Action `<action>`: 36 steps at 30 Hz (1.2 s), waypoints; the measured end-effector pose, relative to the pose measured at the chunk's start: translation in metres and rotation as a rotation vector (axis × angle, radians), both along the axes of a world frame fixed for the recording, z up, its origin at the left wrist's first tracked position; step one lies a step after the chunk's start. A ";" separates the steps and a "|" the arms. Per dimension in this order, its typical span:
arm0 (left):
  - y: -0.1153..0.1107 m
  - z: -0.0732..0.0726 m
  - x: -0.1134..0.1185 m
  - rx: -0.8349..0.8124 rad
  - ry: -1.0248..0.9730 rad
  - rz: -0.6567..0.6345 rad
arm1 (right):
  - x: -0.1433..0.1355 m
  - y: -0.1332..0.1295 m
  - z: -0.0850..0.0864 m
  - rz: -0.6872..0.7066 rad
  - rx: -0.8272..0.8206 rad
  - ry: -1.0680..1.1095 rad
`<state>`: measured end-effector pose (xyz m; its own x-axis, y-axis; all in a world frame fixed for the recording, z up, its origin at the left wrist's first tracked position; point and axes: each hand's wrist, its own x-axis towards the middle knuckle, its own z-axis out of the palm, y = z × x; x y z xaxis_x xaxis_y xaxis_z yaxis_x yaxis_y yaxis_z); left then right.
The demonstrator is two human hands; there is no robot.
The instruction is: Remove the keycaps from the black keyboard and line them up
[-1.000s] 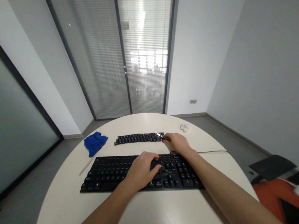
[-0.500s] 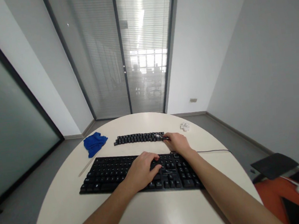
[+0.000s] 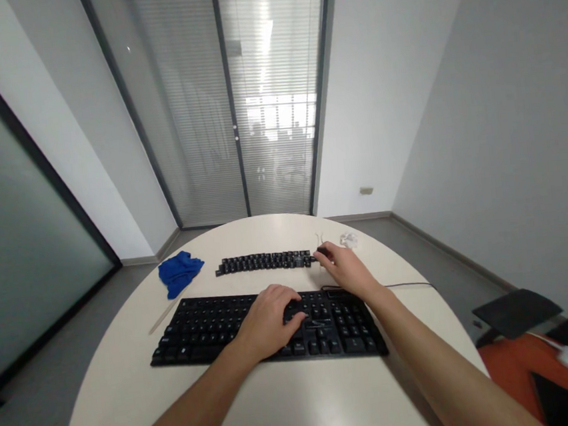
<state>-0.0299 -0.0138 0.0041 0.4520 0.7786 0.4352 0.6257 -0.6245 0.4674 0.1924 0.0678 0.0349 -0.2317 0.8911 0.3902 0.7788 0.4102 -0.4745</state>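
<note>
A black keyboard (image 3: pixel 199 328) lies across the table in front of me. My left hand (image 3: pixel 273 318) rests on its middle, thumb and index finger apart, holding nothing. Beyond the keyboard, loose black keycaps (image 3: pixel 263 262) are lined up in rows. My right hand (image 3: pixel 342 264) is beside the right end of those rows, its fingers closed on a small keycap puller (image 3: pixel 322 250) with a dark handle. Thin wires of the puller point up and away from me. Part of the handle is hidden by the fingers.
A crumpled blue cloth (image 3: pixel 180 273) lies at the far left of the round table (image 3: pixel 282 407), with a thin pale stick (image 3: pixel 166 315) beside it. Crumpled clear plastic (image 3: pixel 349 239) sits beyond my right hand. The keyboard's cable (image 3: pixel 411 285) runs off the right edge.
My right hand has moved right, away from the keycap rows, and the puller's wires have swung from pointing left over the keycaps to pointing up. My left hand stays on the keyboard.
</note>
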 end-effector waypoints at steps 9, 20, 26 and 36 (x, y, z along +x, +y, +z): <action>0.002 -0.006 0.000 -0.023 0.002 0.026 | 0.011 -0.038 -0.001 0.395 -0.270 0.314; 0.004 -0.007 0.001 -0.040 0.022 0.044 | 0.000 -0.040 -0.007 0.442 -0.280 0.195; 0.004 -0.005 0.001 -0.038 0.023 0.039 | 0.002 -0.041 -0.010 0.456 -0.283 0.123; 0.003 -0.004 0.000 -0.042 0.025 0.039 | 0.005 -0.044 -0.001 0.457 -0.249 0.000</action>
